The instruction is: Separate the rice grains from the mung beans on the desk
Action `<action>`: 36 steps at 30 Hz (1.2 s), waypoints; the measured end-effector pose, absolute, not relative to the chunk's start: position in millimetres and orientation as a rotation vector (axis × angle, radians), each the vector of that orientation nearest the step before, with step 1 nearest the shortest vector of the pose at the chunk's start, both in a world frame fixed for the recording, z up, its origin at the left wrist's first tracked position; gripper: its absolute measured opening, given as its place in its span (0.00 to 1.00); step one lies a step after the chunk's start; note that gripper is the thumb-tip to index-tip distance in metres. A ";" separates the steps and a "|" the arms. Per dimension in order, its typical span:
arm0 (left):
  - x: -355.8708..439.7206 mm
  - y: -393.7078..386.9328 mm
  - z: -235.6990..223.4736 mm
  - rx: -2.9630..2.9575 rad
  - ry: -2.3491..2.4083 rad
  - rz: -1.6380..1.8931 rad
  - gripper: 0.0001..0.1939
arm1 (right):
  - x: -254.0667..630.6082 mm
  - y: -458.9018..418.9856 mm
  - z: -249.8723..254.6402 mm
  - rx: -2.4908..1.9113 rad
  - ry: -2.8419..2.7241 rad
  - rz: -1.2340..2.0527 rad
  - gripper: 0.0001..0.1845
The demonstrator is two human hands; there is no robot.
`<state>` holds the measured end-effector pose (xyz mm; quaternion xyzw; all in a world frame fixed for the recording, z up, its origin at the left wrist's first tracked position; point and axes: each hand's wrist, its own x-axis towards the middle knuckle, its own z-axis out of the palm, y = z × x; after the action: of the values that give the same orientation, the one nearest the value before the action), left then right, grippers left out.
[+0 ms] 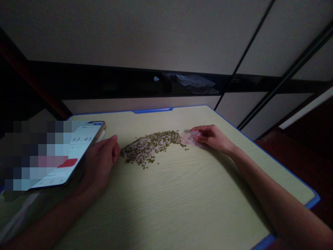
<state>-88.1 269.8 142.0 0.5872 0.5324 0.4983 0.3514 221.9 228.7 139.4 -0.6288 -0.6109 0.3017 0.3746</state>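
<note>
A low, long pile of green beans mixed with pale grains [153, 146] lies across the middle of the table. My right hand [212, 137] pinches a thin, flat pinkish piece with curved markings [189, 138] between thumb and fingers. Its left edge meets the right end of the pile, and the fingers cover its other side. At the pile's left end my left hand [102, 158] is closed, its fingers curled in. Whether it holds anything is hidden. A few loose beans [186, 149] lie just below the pinkish piece.
A phone [85, 139] with a lit timer screen stands tilted at the left, close behind my left hand; part of it is blurred out. The pale wood-grain table [177, 194] has a blue rim. Light cabinet panels [135, 38] with a dark band rise behind it.
</note>
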 end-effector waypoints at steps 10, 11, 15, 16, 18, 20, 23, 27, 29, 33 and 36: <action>-84.3 268.6 146.6 1.512 1.378 1.295 0.21 | 220.2 227.8 140.9 -1.618 -1.540 0.795 0.21; -84.5 268.4 146.6 1.511 1.374 1.294 0.21 | 219.9 227.7 141.5 -1.622 -1.532 0.790 0.21; -86.0 268.9 145.6 1.511 1.397 1.283 0.21 | 217.2 227.1 142.9 -1.667 -1.462 0.789 0.22; -86.4 269.4 144.8 1.505 1.385 1.289 0.22 | 216.6 227.0 142.9 -1.682 -1.448 0.788 0.23; -87.1 270.3 142.9 1.506 1.363 1.289 0.22 | 215.7 226.9 142.6 -1.703 -1.438 0.774 0.23; -88.0 270.9 141.0 1.510 1.353 1.286 0.22 | 215.4 227.2 142.1 -1.713 -1.447 0.740 0.23; -89.4 271.1 139.7 1.523 1.375 1.284 0.22 | 215.2 228.1 141.2 -1.720 -1.466 0.676 0.23; -89.1 271.6 140.5 1.511 1.354 1.306 0.21 | 214.7 228.9 140.4 -1.694 -1.500 0.645 0.21; -88.2 271.8 141.3 1.518 1.349 1.315 0.21 | 214.5 228.8 140.5 -1.675 -1.520 0.640 0.22; -88.5 272.0 140.9 1.573 1.406 1.290 0.21 | 213.3 227.8 142.5 -1.660 -1.520 0.663 0.24; -91.4 273.4 136.6 1.520 1.354 1.308 0.21 | 212.2 226.8 144.4 -1.661 -1.517 0.695 0.24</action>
<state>-91.4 273.4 136.6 0.5878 0.5234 0.5057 0.3533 212.2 226.8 144.4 -0.6516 -0.5951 0.2726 0.3835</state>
